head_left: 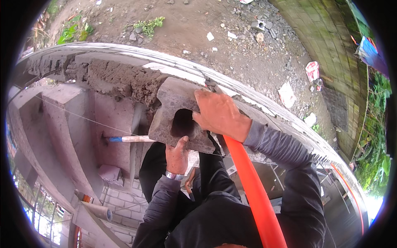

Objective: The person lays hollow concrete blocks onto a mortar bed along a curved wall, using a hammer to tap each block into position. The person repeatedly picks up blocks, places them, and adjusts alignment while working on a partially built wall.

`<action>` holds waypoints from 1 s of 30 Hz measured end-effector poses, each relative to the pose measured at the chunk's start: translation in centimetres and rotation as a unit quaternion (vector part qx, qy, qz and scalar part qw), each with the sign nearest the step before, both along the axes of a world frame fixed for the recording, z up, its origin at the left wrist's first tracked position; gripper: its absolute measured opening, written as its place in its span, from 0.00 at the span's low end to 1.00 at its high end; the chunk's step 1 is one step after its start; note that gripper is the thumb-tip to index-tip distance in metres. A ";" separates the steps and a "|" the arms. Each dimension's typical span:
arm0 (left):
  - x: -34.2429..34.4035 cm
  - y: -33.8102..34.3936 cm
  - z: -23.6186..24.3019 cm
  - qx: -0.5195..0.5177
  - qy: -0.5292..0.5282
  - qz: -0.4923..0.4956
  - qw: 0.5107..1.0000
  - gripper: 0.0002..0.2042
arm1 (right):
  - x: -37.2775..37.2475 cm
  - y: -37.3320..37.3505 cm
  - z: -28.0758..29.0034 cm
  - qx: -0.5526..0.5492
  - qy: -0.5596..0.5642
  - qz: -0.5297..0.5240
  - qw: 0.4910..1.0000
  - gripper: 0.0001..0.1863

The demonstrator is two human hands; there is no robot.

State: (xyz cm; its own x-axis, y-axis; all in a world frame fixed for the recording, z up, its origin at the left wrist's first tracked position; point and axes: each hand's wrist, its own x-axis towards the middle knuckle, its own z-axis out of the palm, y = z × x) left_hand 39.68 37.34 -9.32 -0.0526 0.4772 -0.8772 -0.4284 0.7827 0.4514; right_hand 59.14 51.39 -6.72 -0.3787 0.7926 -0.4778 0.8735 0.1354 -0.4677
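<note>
A grey hollow concrete block (pixel 165 120) with a dark oval hole lies on top of the wall, in front of me. My left hand (pixel 177 159), with a metal watch at the wrist, grips its near edge, thumb on top; the other fingers are mostly hidden. My right hand (pixel 221 115) is closed over the block's right end, fingertips at the hole's rim. To the left, rough wet mortar (pixel 120 78) is spread along the wall top and reaches the block. A broad orange strip (pixel 252 186) runs from beside my right wrist down across my body.
A thin taut string (pixel 82 113) passes along the wall's near side. Concrete stair-like slabs (pixel 66 107) and a blue-and-white pipe (pixel 128 139) are at left. Beyond the wall (pixel 173 68) lies lower dirt ground (pixel 182 29) with rubble and litter. Another person's hand (pixel 190 180) shows below.
</note>
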 end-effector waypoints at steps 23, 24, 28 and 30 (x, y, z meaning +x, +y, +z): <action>0.4 -0.4 -0.5 -0.002 0.000 0.016 1.000 0.18 | -0.2 0.3 -0.2 0.038 0.018 0.006 0.999 0.22; 0.6 -0.1 -0.3 -0.025 -0.013 0.051 0.998 0.20 | -0.1 0.3 -0.1 0.036 0.017 0.006 0.999 0.22; 0.4 -0.9 -1.0 -0.018 -0.012 0.049 0.999 0.26 | -0.1 0.3 0.1 0.040 0.014 0.007 0.999 0.22; -0.1 -2.2 -2.1 0.046 0.020 -0.028 0.998 0.29 | 0.0 0.1 0.0 0.043 0.015 0.006 0.999 0.21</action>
State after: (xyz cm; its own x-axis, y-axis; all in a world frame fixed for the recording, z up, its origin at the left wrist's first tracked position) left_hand 39.58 35.10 -11.43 -0.0586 0.5588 -0.8272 -0.3657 0.7591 0.5386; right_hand 59.18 51.52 -6.73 -0.4007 0.8261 -0.3962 0.8576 0.1861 -0.4794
